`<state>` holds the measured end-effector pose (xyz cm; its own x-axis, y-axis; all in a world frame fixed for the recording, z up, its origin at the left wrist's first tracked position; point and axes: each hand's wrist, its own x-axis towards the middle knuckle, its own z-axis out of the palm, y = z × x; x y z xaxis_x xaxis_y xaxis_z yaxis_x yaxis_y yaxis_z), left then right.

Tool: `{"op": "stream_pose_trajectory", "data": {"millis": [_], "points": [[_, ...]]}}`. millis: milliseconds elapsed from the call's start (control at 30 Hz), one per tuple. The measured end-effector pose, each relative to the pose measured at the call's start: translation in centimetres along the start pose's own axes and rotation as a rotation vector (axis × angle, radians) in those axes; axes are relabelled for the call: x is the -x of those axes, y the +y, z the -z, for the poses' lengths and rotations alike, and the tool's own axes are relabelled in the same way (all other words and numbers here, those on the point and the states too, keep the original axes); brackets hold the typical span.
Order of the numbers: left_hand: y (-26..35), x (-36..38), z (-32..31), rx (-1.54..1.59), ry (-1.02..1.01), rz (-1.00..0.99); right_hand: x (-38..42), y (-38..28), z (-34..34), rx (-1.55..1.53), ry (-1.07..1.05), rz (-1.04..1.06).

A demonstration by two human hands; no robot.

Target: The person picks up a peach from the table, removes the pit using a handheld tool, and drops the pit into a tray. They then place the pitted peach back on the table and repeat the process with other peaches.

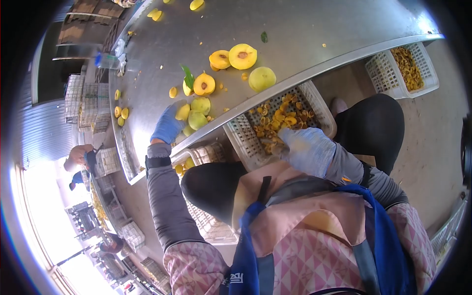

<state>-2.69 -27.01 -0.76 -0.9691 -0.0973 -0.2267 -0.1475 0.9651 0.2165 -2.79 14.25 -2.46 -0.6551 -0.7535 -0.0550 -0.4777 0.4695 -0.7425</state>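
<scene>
My left hand, in a blue glove, is at the near edge of the metal table with its fingers closed on a yellow peach half. Beside it lie green-yellow peaches and a cut peach half with its pit showing. My right hand, in a pale blue glove, hangs over a white plastic basket of peach pits and scraps. Its fingers are curled and blurred; what they hold, if anything, I cannot make out.
The metal table carries more halves, a whole-looking peach and leaves. Another white basket of scraps stands at right. A basket with yellow fruit sits below the table edge. Other people are at far left.
</scene>
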Motion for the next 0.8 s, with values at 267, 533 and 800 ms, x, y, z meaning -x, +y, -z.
{"op": "stream_pose_trajectory", "data": {"millis": [267,533,800], "points": [[1.5,5.1,1.7,1.532,0.106,0.029,-0.2,0.0,-1.3,-0.084,0.136,0.061],[1.4,5.1,1.0,0.473,0.275,0.340,-0.2,-0.4,-1.6,-0.084,0.106,0.082],[9.0,0.2,0.2,-0.022,0.094,0.337,0.1,-0.6,-1.4,-0.047,0.025,0.072]]}}
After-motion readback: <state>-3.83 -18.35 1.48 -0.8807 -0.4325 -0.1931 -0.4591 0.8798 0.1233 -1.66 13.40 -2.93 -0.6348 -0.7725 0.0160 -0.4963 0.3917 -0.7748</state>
